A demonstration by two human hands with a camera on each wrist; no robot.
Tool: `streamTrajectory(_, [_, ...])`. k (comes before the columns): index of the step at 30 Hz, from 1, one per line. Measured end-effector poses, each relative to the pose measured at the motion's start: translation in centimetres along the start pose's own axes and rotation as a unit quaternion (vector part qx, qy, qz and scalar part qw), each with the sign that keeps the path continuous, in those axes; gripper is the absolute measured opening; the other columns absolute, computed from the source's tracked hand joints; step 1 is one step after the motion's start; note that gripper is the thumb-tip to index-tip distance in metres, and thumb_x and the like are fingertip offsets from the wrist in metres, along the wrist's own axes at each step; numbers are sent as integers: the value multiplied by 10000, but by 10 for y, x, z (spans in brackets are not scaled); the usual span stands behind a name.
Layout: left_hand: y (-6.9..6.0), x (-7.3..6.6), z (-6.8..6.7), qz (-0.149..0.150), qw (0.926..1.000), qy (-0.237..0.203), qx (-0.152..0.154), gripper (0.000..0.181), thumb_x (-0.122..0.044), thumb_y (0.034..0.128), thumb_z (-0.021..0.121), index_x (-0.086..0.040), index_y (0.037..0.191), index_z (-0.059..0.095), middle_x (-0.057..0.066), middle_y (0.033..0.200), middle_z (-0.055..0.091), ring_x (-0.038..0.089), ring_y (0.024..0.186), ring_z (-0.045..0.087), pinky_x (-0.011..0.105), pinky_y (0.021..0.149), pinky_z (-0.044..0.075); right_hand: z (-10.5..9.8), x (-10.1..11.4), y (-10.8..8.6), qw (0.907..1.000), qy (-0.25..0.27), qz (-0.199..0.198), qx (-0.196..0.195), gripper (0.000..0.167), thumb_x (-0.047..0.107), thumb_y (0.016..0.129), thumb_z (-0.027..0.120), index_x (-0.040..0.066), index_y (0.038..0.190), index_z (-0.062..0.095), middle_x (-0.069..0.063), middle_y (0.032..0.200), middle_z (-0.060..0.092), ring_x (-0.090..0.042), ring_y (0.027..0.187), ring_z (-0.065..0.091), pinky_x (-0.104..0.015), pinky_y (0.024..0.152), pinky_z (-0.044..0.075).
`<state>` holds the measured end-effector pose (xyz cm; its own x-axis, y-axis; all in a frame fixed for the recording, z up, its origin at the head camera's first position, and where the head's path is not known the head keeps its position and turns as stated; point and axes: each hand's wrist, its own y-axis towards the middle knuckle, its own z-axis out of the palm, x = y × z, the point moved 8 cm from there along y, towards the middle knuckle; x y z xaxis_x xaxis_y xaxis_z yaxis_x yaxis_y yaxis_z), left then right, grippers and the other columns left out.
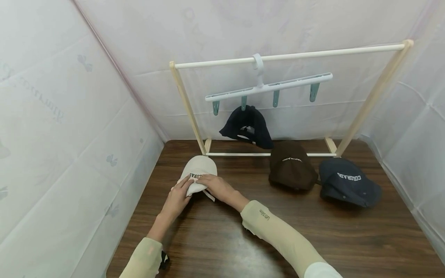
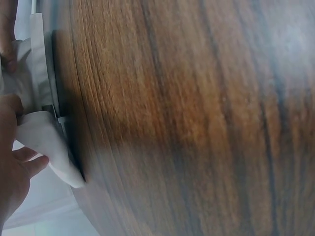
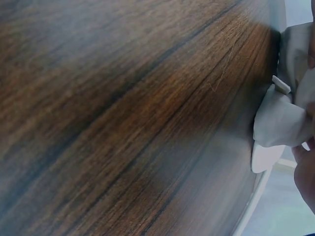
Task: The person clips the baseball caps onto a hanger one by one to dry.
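A white cap [image 1: 199, 165] with dark lettering lies at the table's left back. My left hand [image 1: 176, 198] grips its left side; in the left wrist view the thumb and fingers of this hand [image 2: 12, 167] pinch the pale fabric [image 2: 47, 142]. From the right, my right hand [image 1: 217, 188] holds the cap's front, fingers over the lettering. In the right wrist view, that hand [image 3: 306, 172] holds the fabric [image 3: 280, 120] at the right edge. A strap [image 1: 209, 195] sticks out below the cap.
A rack [image 1: 295, 56] stands at the back with a white clip hanger [image 1: 267, 88]. A black cap [image 1: 257, 125] hangs from one clip. A brown cap [image 1: 291, 166] and a navy cap [image 1: 349, 183] lie on the wooden table [image 1: 215, 239] at the right. Sheeting [image 1: 69, 135] rises at the left.
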<state>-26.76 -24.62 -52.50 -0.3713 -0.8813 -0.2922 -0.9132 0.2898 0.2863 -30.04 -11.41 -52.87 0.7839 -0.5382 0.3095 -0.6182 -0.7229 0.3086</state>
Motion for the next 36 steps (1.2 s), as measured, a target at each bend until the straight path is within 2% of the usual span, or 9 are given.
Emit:
streamTrajectory(16, [-1, -6, -3, 47, 9997, 129, -213, 495, 92, 834, 779, -34, 1289, 632, 193, 1454, 550, 446, 1236, 593, 595, 927, 546, -1, -4, 0, 9999, 31, 91, -76, 299, 178, 1025, 622, 166, 1320, 677, -1, 1360, 656, -141, 1293, 585, -269, 1055, 492])
streamTrajectory(24, [-1, -5, -9, 310, 9972, 71, -684, 483, 96, 830, 780, -35, 1271, 634, 179, 1400, 586, 429, 1209, 613, 531, 979, 540, -9, -3, 2, 9996, 37, 46, -270, 279, 169, 1025, 630, 137, 1296, 688, -3, 1314, 685, -156, 1233, 632, -288, 1037, 510])
streamTrajectory(28, [-3, -5, -12, 403, 9946, 63, -950, 474, 98, 823, 783, -34, 1254, 638, 167, 1372, 605, 418, 1171, 634, 516, 958, 555, -10, -5, 2, 9995, 50, 131, -292, 287, 151, 1024, 630, 143, 1305, 685, 2, 1318, 683, -165, 1218, 643, -294, 1021, 524])
streamTrajectory(36, [-5, -6, -18, 454, 9890, 3, -1405, 503, 140, 785, 789, -16, 1235, 628, 180, 1285, 655, 406, 1150, 653, 490, 939, 567, -9, -10, 3, 9988, 115, 393, -265, 304, 110, 1022, 626, 176, 1312, 689, 16, 1297, 695, -166, 1125, 687, -272, 897, 581])
